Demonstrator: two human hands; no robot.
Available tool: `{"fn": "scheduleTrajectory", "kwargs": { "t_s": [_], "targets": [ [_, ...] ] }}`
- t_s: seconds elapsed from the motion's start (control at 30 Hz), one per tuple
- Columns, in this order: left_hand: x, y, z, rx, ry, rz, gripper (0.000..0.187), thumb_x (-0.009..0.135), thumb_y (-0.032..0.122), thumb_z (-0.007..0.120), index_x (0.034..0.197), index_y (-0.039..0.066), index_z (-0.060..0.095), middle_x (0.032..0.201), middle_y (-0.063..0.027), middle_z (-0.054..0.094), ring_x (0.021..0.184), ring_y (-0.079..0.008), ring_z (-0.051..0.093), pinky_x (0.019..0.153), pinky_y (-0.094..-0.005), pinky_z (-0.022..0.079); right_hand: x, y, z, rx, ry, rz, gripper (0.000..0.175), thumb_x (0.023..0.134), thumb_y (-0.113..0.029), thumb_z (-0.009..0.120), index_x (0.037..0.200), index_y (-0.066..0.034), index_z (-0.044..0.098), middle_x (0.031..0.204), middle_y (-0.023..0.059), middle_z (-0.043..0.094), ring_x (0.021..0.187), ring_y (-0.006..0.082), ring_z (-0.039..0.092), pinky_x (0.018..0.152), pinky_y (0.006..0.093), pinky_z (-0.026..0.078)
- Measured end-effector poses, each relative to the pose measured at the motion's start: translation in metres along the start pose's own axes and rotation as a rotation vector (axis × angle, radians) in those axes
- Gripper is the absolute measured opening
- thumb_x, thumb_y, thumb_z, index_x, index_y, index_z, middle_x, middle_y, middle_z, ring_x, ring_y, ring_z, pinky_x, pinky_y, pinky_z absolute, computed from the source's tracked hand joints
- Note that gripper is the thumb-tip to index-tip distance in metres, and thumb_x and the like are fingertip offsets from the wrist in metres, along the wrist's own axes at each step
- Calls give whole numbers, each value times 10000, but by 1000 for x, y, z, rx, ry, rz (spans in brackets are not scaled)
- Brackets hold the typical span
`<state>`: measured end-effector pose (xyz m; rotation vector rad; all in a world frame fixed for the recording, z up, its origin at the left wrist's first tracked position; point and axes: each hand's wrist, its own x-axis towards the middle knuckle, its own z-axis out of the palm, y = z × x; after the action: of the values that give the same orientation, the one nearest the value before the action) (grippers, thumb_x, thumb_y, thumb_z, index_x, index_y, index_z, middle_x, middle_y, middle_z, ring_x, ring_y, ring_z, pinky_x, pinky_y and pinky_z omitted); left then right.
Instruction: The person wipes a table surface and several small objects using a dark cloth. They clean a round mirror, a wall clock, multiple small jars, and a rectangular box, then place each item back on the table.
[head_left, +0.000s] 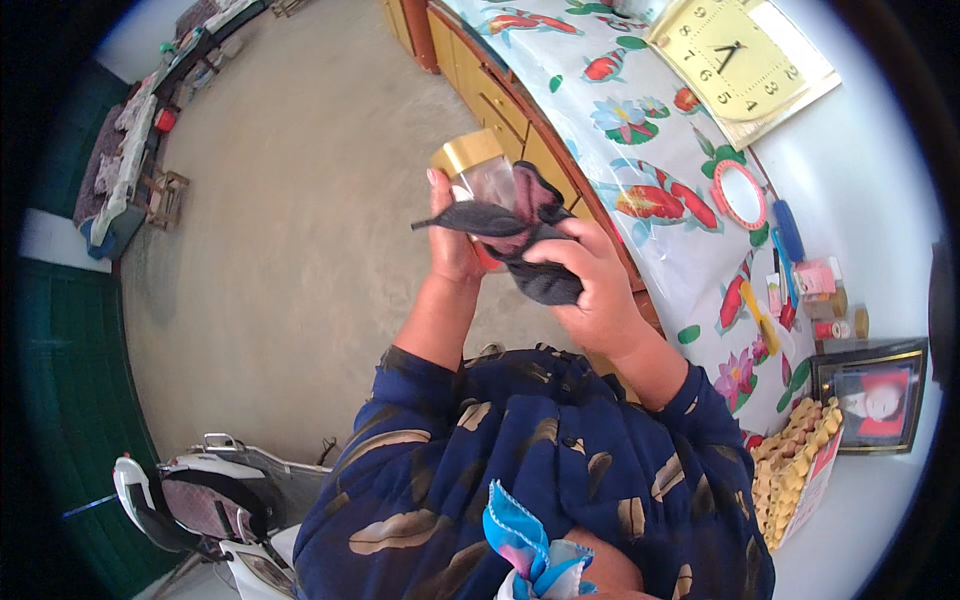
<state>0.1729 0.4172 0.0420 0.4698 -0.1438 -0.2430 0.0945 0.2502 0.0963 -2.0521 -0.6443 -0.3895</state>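
Observation:
My left hand (453, 251) grips a clear jar (487, 180) with a wide gold lid (466, 150), tilted in front of my chest. My right hand (592, 274) is closed on a bunched black cloth (551, 270), which is pressed against the jar. Folds of the cloth cover much of the jar's lower part, and one thin dark end sticks out to the left across my left hand. Between the hands a bit of red shows below the cloth; whether it belongs to the jar cannot be told.
To the right runs a wooden cabinet (499, 97) under a koi-print cover (645, 157). On it stand a square clock (739, 64), a pink-rimmed mirror (740, 193), small jars, a framed photo (874, 405) and egg trays (795, 465). A scooter (217, 502) is parked lower left on the concrete floor (285, 187).

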Motion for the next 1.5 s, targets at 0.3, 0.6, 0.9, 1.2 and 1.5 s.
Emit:
{"fn": "scheduleTrajectory", "kwargs": {
  "t_s": [0.3,0.6,0.9,1.2,1.5],
  "targets": [
    [0,-4,19,-29,127,-1,868,901,786,318,1459,126,395,1358,-119,524,1204,-290,520,1058,-449,414,27,17,-17,382,276,182,476,729,59,642,1190,-46,587,1186,101,571,1128,241,555,1013,351,413],
    [13,30,-3,-180,-17,210,783,936,715,380,1414,98,439,1381,-133,523,1155,-284,562,1005,-453,462,-3,14,9,394,91,95,472,716,55,638,1172,-51,579,1166,96,579,1127,258,562,1010,362,417],
    [7,-34,9,138,237,22,667,1024,589,292,1439,79,407,1329,-117,542,1184,-260,552,1013,-441,456,25,28,-15,95,202,81,530,681,91,628,1191,-53,604,1162,127,559,1117,291,557,999,352,425],
    [-17,-31,6,436,158,132,762,948,637,429,1397,22,417,1268,-158,561,1088,-281,608,859,-403,542,-7,44,6,746,126,447,431,824,86,590,1217,-91,590,1182,60,594,1057,149,586,924,284,472],
    [-9,5,-8,41,77,-17,802,961,647,353,1450,13,385,1368,-211,536,1172,-306,599,950,-458,530,11,37,-8,725,354,406,489,832,89,569,1298,-58,551,1257,91,583,1101,186,583,973,294,458]
  ]
}}
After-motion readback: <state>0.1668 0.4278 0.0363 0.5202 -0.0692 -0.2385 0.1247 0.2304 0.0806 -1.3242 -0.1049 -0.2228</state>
